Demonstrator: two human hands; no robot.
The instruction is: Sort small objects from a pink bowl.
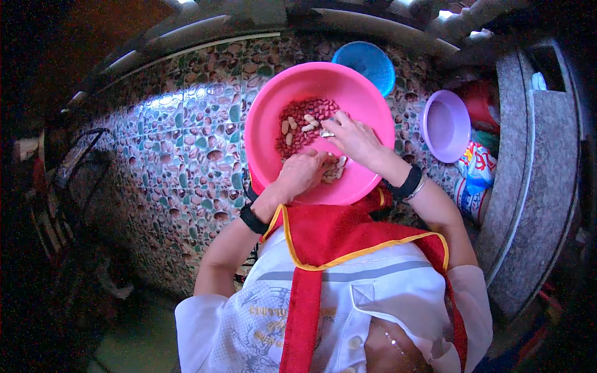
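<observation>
A large pink plastic basin [261,126] rests before me at my lap. Shelled red-skinned peanuts [305,109] cover its far left part, with several unshelled peanuts [285,127] on top. My left hand [301,172] is low inside the basin, beside a small heap of peanut shells [335,171]; its fingertips are partly hidden, so what they hold is unclear. My right hand [352,137] is over the basin's right half, its thumb and fingers closed on a pale piece of peanut shell [327,134].
Behind the basin stands a blue plastic basin [366,60]. To the right are a purple basin [446,126], a dark red container [478,105] and printed plastic bags [478,163], beside a grey stone ledge [541,186]. Pebble-patterned tiles [186,154] cover the floor.
</observation>
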